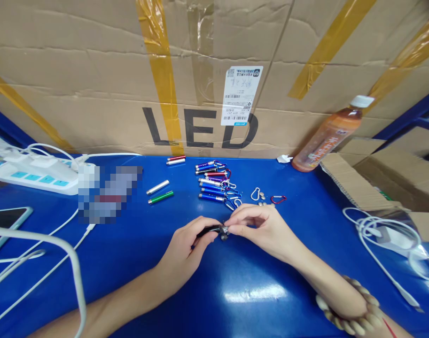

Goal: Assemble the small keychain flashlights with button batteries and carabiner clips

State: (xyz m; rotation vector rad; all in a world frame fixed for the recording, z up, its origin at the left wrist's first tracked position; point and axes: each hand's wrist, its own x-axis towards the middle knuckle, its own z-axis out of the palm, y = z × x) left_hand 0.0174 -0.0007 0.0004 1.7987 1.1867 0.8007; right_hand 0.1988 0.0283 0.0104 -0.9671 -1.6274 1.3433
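My left hand is closed round a slim black mini flashlight, held just above the blue table. My right hand pinches a small shiny dark piece at the flashlight's right end; its exact kind is blurred and partly covered by fingertips. Beyond the hands lies a row of mini flashlights with carabiners, among them a blue flashlight. A silver carabiner, several button cells and a red carabiner rest behind my right hand. A green tube and a silver tube lie further left.
A big cardboard box walls off the back. At right stand an orange drink bottle, an open carton and a coiled white cable. A power strip, a phone and loose cables crowd the left.
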